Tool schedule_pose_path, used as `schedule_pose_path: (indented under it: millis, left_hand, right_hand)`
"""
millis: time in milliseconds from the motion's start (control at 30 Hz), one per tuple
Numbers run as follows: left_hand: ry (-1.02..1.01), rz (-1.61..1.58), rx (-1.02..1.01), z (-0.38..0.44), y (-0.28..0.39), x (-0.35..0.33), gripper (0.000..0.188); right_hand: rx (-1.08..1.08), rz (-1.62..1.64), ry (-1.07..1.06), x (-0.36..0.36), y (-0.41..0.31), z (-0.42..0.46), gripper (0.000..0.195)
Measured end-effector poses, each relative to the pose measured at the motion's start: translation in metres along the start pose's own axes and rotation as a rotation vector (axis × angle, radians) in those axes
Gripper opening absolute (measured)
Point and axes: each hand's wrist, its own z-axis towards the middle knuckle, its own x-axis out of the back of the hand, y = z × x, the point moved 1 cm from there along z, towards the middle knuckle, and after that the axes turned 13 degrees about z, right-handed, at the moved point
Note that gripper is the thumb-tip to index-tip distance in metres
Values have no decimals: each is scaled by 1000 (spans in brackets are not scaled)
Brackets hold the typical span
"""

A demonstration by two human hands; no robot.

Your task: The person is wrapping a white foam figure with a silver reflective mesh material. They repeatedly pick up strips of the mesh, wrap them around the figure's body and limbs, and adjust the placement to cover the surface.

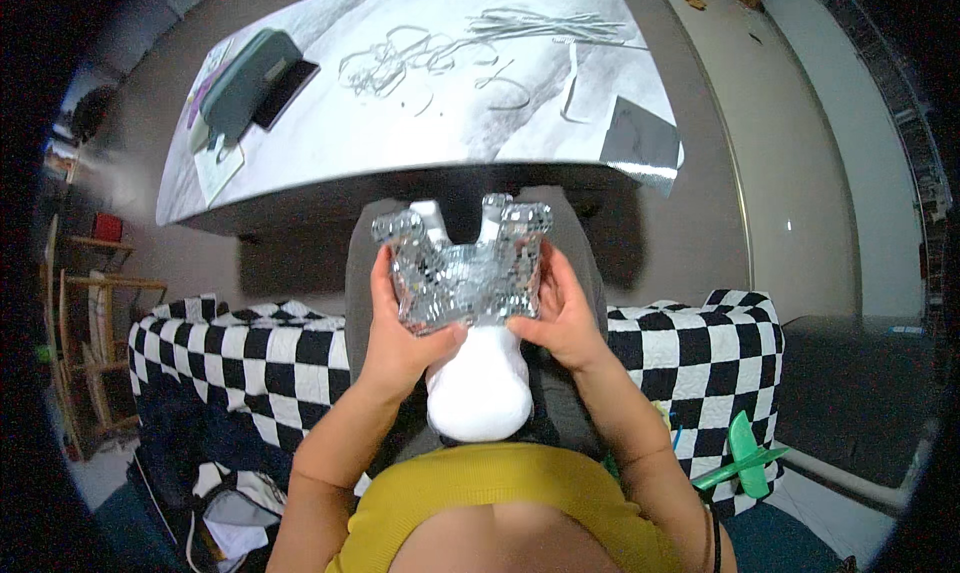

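Note:
In my lap lies a figurine-like object whose body [465, 288] is covered in small silver mirror tiles. Its rounded end [480, 393] is plain white and points towards me. Limb-like parts stick out at the far end, some tiled and some with white showing. My left hand [405, 340] grips the tiled body from the left, its thumb near where tile meets white. On the other side my right hand [562, 310] holds it with the thumb at the same border. The underside is hidden.
Ahead stands a marble-patterned table [315, 145] bearing loose silvery strips [390, 63], a grey-green case [251, 78], a dark flat device [289, 93] and a grey sheet [641, 138]. Black-and-white checkered fabric [292, 363] covers the seat. A green toy plane [742, 453] lies at right.

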Motion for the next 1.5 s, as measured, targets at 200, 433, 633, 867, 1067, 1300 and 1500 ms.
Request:
schedule_pose_path:
  millis: [200, 433, 633, 867, 1067, 1300, 1500]
  left_hand:
    - [23, -49, 18, 8, 1, -1, 113]
    - [50, -106, 38, 17, -5, 3, 113]
    - [39, -104, 38, 25, -11, 11, 115]
    - [20, -72, 38, 35, -12, 18, 114]
    - [20, -101, 19, 39, -11, 20, 113]
    - [9, -89, 20, 39, -17, 23, 114]
    - [20, -134, 21, 39, -15, 21, 115]
  right_hand:
    - [-4, -145, 4, 6, 0, 8, 99]
    - [-40, -404, 20, 60, -42, 68, 58]
    - [137, -626, 297, 104, -46, 167, 29]
    - [310, -1053, 398, 114, -20, 242, 22]
    - [285, -1450, 260, 99, -31, 267, 23]
    - [281, -1723, 81, 90, -20, 280, 19]
    - [416, -1356, 262, 111, -30, 256, 17]
